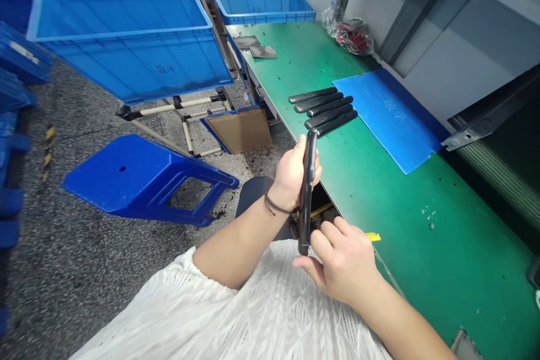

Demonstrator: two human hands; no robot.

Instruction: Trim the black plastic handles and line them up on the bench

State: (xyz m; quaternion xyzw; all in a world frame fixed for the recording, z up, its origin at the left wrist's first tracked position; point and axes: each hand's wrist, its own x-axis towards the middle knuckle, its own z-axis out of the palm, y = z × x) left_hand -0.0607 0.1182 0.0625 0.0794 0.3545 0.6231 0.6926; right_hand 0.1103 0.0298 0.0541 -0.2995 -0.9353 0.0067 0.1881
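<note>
A long black part [307, 197] stands nearly upright in the picture, in front of my body. Wrapped round its upper half is my left hand [292, 173], with a dark cord on the wrist. My right hand [343, 256] is closed at the part's lower end, thumb beside the bottom tip. A yellow tool [373, 237] sticks out behind the right hand's knuckles; whether that hand grips it is hidden. Several similar black parts [329, 115] lie side by side on the green table [388, 202], just beyond the held part.
A blue sheet [394, 118] lies on the table near grey flat pieces [264, 52] and a plastic bag with red contents [354, 36]. Blue crates [139, 62] stand on a pipe rack [185, 104] at the left, above a blue stool [122, 174].
</note>
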